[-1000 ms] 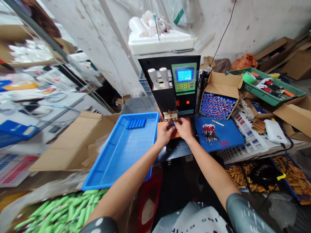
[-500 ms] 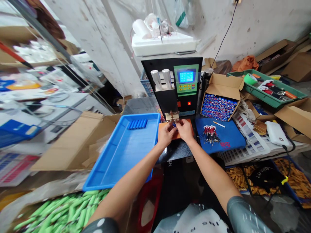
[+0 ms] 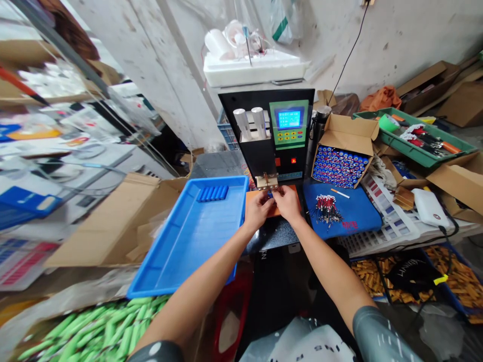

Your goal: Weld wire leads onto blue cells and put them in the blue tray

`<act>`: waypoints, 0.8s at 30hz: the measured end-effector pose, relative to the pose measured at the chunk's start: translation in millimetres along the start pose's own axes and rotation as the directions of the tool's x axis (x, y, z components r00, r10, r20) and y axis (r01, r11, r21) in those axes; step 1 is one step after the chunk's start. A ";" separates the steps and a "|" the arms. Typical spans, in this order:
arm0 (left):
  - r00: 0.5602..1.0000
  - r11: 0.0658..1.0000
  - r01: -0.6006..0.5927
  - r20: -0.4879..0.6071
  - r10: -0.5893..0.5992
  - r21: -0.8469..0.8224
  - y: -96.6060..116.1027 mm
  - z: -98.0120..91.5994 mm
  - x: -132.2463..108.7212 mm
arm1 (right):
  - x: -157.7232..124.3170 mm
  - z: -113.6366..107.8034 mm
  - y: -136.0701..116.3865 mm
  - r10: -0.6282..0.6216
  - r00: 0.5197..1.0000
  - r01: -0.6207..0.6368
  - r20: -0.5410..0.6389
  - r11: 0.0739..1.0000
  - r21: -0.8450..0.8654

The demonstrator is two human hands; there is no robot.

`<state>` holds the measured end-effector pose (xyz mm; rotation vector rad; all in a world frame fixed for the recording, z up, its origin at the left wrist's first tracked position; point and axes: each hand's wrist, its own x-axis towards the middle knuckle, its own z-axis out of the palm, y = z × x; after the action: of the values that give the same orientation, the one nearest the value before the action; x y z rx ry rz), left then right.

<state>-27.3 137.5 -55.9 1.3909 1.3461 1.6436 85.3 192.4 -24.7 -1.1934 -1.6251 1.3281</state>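
Both my hands meet under the electrode head [image 3: 266,181] of a black spot welder [image 3: 269,133] with a green control panel. My left hand [image 3: 257,210] and my right hand [image 3: 287,202] have their fingers pinched together on a small blue battery cell [image 3: 269,194], mostly hidden between them. They rest over an orange mat [image 3: 252,199]. A blue tray [image 3: 188,241] to the left holds a short row of blue cells [image 3: 213,192].
A cardboard box of blue cells [image 3: 339,165] stands right of the welder, beside a blue cloth [image 3: 358,216] with red-tipped leads [image 3: 326,207]. Green cells [image 3: 86,332] lie at lower left. A green tray [image 3: 415,136] and cardboard boxes sit at right.
Both hands stay at the welder head with only slight shifts of the fingers. The view has drifted slightly.
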 end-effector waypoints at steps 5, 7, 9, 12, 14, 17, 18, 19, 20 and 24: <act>1.000 1.000 -0.013 -0.003 0.013 0.023 -1.3 -0.4 1.1 | -0.3 -1.1 -1.2 -0.015 1.000 0.015 -0.001 1.000 -0.005; 1.000 1.000 -0.017 -0.004 0.017 0.024 -1.4 -0.5 1.3 | -0.7 -1.2 -1.4 -0.019 1.000 0.019 -0.002 1.000 -0.004; 1.000 1.000 -0.012 -0.006 0.013 0.023 -1.1 -0.8 1.1 | -1.2 -1.0 -1.6 -0.019 1.000 0.019 0.001 1.000 -0.002; 1.000 0.999 -0.013 -0.006 0.013 0.037 -0.3 -1.4 0.3 | -1.6 -0.3 -1.9 -0.019 1.000 0.019 0.010 1.000 0.017; 1.000 0.999 -0.014 -0.008 0.014 0.036 0.1 -1.4 -0.2 | -1.6 0.0 -2.2 -0.017 1.000 0.016 0.021 0.999 0.037; 1.000 1.000 -0.008 -0.007 0.008 0.025 0.5 -0.4 -0.1 | -0.5 -0.4 -2.2 -0.011 1.000 0.010 0.015 1.000 0.025; 1.000 1.000 -0.006 -0.009 0.006 0.024 0.7 0.0 0.0 | 0.1 -0.8 -1.6 -0.013 1.000 0.013 0.008 1.000 0.009; 1.000 1.000 -0.007 -0.008 0.007 0.027 1.2 0.4 0.3 | 0.7 -1.3 -0.6 -0.018 1.000 0.018 0.004 1.000 -0.007; 1.000 1.000 -0.009 -0.011 0.009 0.030 1.8 0.6 0.5 | 1.2 -1.9 1.0 -0.024 1.000 0.024 0.004 1.000 -0.019; 1.000 0.999 -0.015 -0.006 0.016 0.039 4.8 -0.2 3.1 | 1.0 -7.1 9.2 -0.017 0.997 0.015 0.071 1.000 0.027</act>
<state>-27.6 138.7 -50.3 1.4233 1.3810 1.6408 93.5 196.0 -32.2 -1.1262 -1.6585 1.3921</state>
